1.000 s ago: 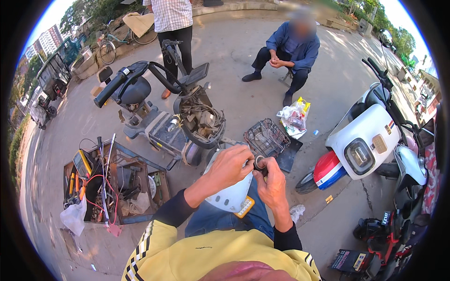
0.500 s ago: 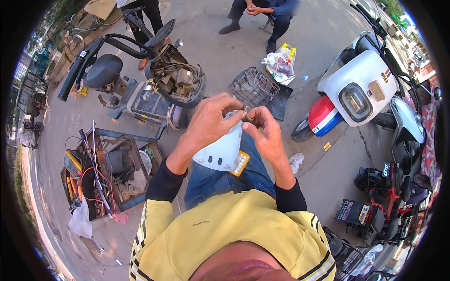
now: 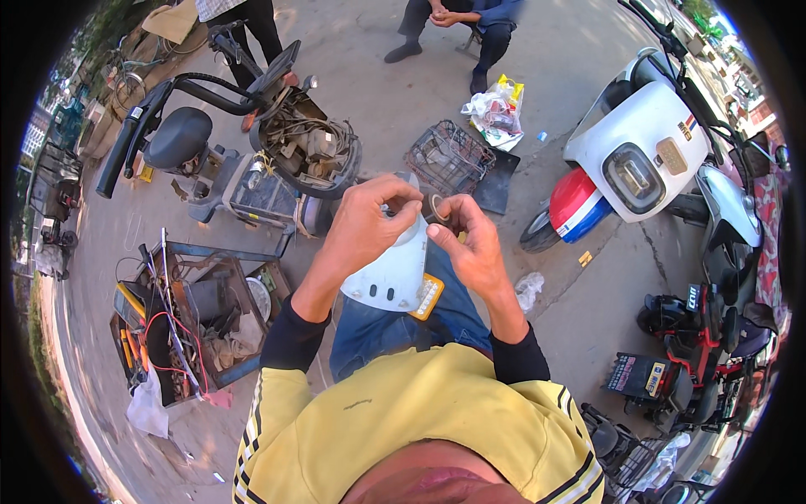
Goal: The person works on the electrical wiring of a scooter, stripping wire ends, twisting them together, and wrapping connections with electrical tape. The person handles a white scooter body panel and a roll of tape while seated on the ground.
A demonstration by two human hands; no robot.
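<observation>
My right hand (image 3: 474, 244) is closed, thumb and forefinger pinching a small brownish ring-shaped roll (image 3: 436, 206) that may be tape or wire. Just left of it, my left hand (image 3: 374, 220) is closed too, thumb and forefinger pressed together. Whatever lies in that pinch is too small to make out. Under both hands, a smooth white panel (image 3: 388, 273) with two dark slots rests across my thighs, its upper part partly covered by the left hand. A yellow-framed piece with pale dots (image 3: 429, 296) lies beside the panel on my jeans.
A stripped scooter (image 3: 311, 151) with exposed wiring stands ahead left, above an open tool crate (image 3: 243, 361). Ahead lie a wire basket (image 3: 449, 155) and plastic bags (image 3: 495, 113). A white scooter (image 3: 642, 160) is at right. One person (image 3: 483, 21) sits ahead; another (image 3: 243, 25) stands.
My hands have drawn slightly apart, leaving a small gap between the left fingertips and the ring-shaped roll. The roll stays in my right hand. The whole view has shifted a little.
</observation>
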